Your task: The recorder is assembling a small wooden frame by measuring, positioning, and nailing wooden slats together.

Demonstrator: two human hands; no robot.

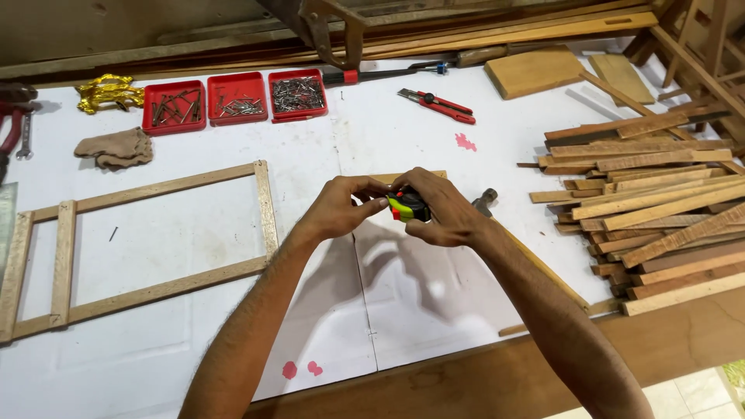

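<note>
Tape measure [407,206], green and black, frame centre, clamped between right hand [444,211] and left hand [341,206], both closed on it above white table [194,240]. Three red nail trays [234,98] upper left; one wooden frame [140,240] left; one slat pile [660,209] right

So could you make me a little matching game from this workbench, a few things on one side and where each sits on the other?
Things:
1. tape measure
2. wooden frame
3. pile of wood strips
4. red trays of nails

Places:
A. far side of the bench, in a row
B. right edge of the bench
C. flat on the left of the bench
D. between the left hand and right hand

Pairs: 1-D, 2-C, 3-B, 4-A
</note>
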